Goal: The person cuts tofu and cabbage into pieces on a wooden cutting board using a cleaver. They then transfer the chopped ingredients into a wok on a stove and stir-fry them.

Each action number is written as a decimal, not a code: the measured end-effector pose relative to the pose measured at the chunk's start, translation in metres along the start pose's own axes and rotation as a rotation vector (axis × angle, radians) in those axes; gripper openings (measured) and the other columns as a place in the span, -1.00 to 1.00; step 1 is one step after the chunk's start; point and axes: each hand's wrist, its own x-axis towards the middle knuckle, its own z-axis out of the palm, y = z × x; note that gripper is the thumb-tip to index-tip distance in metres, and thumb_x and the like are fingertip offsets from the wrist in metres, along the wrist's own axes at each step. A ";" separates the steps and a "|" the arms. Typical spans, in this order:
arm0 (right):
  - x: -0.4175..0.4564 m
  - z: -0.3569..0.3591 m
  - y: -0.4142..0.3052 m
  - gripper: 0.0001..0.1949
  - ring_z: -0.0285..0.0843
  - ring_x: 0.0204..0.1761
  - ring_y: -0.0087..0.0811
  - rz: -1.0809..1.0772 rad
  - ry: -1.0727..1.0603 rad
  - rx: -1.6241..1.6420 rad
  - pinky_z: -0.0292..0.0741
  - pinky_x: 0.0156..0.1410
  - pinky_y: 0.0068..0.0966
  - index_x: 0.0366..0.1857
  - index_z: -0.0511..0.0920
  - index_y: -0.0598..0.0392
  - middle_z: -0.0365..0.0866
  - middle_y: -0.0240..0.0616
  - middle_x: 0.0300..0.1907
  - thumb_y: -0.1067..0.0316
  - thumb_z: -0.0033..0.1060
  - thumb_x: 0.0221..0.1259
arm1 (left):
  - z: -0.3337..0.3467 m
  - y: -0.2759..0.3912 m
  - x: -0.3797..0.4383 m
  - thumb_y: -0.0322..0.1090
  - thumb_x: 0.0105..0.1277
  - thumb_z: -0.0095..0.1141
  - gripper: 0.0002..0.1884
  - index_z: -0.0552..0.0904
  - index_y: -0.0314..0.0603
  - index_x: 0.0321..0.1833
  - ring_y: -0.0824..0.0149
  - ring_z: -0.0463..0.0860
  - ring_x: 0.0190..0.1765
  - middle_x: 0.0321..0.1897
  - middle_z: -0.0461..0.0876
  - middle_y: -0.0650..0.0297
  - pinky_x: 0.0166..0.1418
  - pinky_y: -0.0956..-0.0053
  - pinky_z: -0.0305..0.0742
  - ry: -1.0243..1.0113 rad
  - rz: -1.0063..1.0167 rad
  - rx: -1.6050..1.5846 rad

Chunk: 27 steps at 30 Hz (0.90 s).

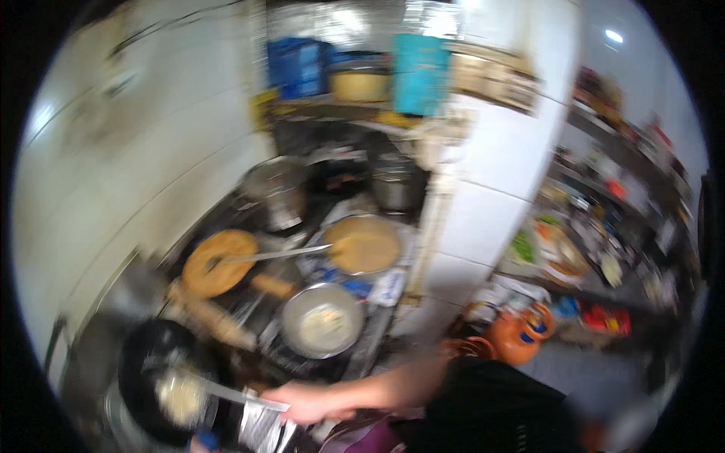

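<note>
My right hand [300, 401] is closed around the end of a metal utensil's handle [232, 392], whose far end reaches into a black wok [133, 368]. Pale food [180, 396] lies in the wok. Just below that hand is a silvery packet or foil [263, 427], blurred. A small part of my left hand [198, 444] shows at the bottom edge beside a blue thing [206, 439]; its grip on it is unclear. Up and right of the wok stands a metal bowl [291, 340] holding pale food.
A pan of orange-brown sauce [365, 269] with a long spoon stands further back, near a round wooden board or lid [195, 272]. Metal pots [393, 189] stand behind. A tiled pillar [476, 221] rises at the right, with an orange gas cylinder [510, 340] and crowded shelves beyond.
</note>
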 end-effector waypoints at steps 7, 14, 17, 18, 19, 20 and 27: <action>0.048 0.030 0.036 -0.77 0.57 -0.41 0.04 -0.449 0.170 -0.399 0.48 -0.32 -0.08 -0.35 0.49 0.20 0.57 0.04 -0.47 0.28 0.25 0.00 | 0.100 0.015 -0.051 -0.08 0.41 0.05 -0.62 0.65 -0.33 -0.07 0.13 0.69 -0.24 -0.21 0.69 0.07 -0.17 0.20 0.65 -0.015 -0.045 0.288; 0.040 0.037 0.018 -0.80 0.57 -0.44 -0.06 -0.574 0.153 -0.290 0.48 -0.37 -0.14 -0.39 0.56 0.14 0.61 -0.04 -0.47 0.22 0.27 0.11 | 0.099 0.014 -0.046 -0.07 0.40 0.08 -0.60 0.63 -0.32 -0.01 0.13 0.70 -0.21 -0.16 0.69 0.07 -0.15 0.21 0.65 -0.035 -0.078 0.328; 0.041 0.044 0.033 -0.77 0.57 -0.43 -0.10 -0.563 0.177 -0.356 0.51 -0.35 -0.17 -0.31 0.59 0.13 0.64 -0.08 -0.44 0.19 0.31 0.15 | 0.099 0.010 -0.048 -0.06 0.40 0.09 -0.59 0.62 -0.32 0.02 0.13 0.70 -0.20 -0.14 0.69 0.07 -0.15 0.22 0.65 -0.051 -0.087 0.333; 0.044 0.044 0.033 -0.77 0.58 -0.43 -0.13 -0.509 0.152 -0.406 0.51 -0.35 -0.20 -0.21 0.61 0.13 0.67 -0.10 -0.40 0.22 0.32 0.17 | 0.094 0.010 -0.046 -0.06 0.40 0.10 -0.59 0.62 -0.32 0.02 0.13 0.70 -0.19 -0.14 0.70 0.07 -0.15 0.22 0.65 -0.046 -0.087 0.328; 0.046 0.044 0.022 -0.75 0.59 -0.43 -0.16 -0.468 0.119 -0.451 0.51 -0.35 -0.22 -0.12 0.64 0.13 0.70 -0.13 -0.36 0.25 0.33 0.19 | 0.080 0.015 -0.043 -0.05 0.40 0.10 -0.58 0.61 -0.32 0.03 0.13 0.71 -0.19 -0.13 0.70 0.07 -0.14 0.23 0.65 -0.025 -0.078 0.315; 0.043 0.057 0.009 -0.77 0.61 -0.33 -0.10 -0.418 0.179 -0.125 0.48 -0.21 -0.16 -0.34 0.50 0.26 0.59 0.05 -0.44 0.47 0.24 -0.13 | 0.066 0.019 -0.039 -0.05 0.40 0.11 -0.58 0.61 -0.32 0.04 0.13 0.71 -0.18 -0.12 0.70 0.07 -0.14 0.23 0.65 -0.006 -0.074 0.297; -0.016 0.027 -0.045 -0.50 0.54 0.16 -0.47 0.016 0.033 0.071 0.47 0.27 -0.44 0.37 0.38 0.16 0.61 -0.19 0.15 0.48 0.17 0.34 | -0.022 0.064 -0.042 -0.25 0.40 0.14 -0.67 0.52 -0.42 0.03 0.07 0.72 -0.23 -0.16 0.67 0.00 -0.25 0.08 0.68 0.182 0.226 -0.086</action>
